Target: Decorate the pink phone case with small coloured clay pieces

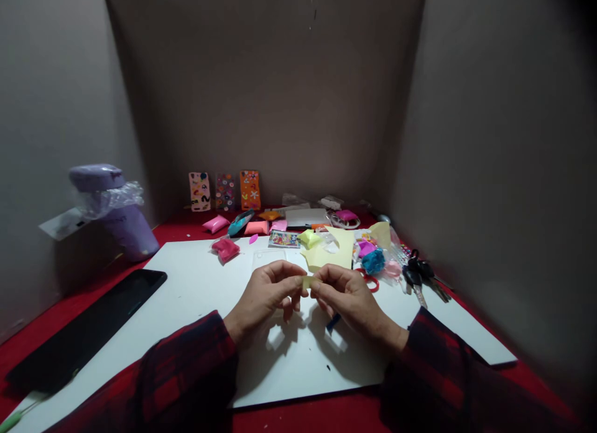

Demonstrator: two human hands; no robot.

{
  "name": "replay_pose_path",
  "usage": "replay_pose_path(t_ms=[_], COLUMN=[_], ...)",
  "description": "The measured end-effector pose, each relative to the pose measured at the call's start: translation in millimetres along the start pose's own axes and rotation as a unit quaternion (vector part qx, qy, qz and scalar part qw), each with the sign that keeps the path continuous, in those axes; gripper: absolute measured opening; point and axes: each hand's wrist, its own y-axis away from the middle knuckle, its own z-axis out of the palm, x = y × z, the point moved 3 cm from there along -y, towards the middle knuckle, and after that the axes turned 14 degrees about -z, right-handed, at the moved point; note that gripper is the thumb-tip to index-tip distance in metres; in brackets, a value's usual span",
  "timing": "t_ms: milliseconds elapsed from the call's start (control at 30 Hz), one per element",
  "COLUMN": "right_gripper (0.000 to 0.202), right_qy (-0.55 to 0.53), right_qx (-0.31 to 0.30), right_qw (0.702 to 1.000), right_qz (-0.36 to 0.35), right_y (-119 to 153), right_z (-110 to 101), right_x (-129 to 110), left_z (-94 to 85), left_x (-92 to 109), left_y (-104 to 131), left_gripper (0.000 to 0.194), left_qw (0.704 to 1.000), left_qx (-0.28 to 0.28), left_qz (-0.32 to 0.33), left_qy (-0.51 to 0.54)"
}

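Between my two hands is a small piece of pale yellow paper [306, 283], held just above the white board [196, 302]. My left hand [270, 290] pinches its left end between thumb and forefinger. At the other end, the thumb and forefinger of my right hand [347, 293] are closed on it too. A dark blue strip [333, 322] shows under my right hand; I cannot tell what it is. Behind my hands lies a larger cut sheet of yellow paper [338, 249]. Red-handled scissors [372, 281] lie partly hidden beyond my right hand.
Keys [415, 277] rest at the board's right side, near a blue crumpled lump [373, 261]. A red packet [226, 250] and a sticker-like card [284, 239] lie farther back. Decorated phone cases [250, 190] stand by the wall. A black phone-like slab [88, 327] and purple tumbler [124, 224] are left.
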Motion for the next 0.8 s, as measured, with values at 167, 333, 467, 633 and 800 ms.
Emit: replay_pose_path(t_ms=[167,333,467,633,800], right_gripper=[0.024,0.018,0.015,0.014,0.013], right_qy=[0.003,-0.010,-0.025,-0.032,-0.038], right_qx=[-0.010,0.000,0.021,0.000,0.004], right_qw=[1.000,1.000,0.999,0.999,0.999], right_qz=[0.004,-0.008,-0.020,-0.027,-0.021], right_y=[0.1,0.3,-0.5,-1.4,-1.1], right_z=[1.6,-0.3,-3.1,0.5,1.2], right_x=[-3.3,1.0,4.1,0.9,2.3], left_z=[1.6,-0.3,-2.0,-0.9,-0.2], left_x=[1.5,0.8,0.9,0.7,-0.2], left_y=[2.2,1.2,0.4,2.1,2.5], left_gripper=[0.020,0.017,0.018,0.015,0.019], left_qw=[1.000,1.000,1.000,1.000,1.000], left_qx=[-0.010,0.009,0.030,0.023,0.005], left_qz=[0.018,0.012,0.005,0.011,0.013], left_qy=[-0.012,-0.006,0.006,0.003,0.001])
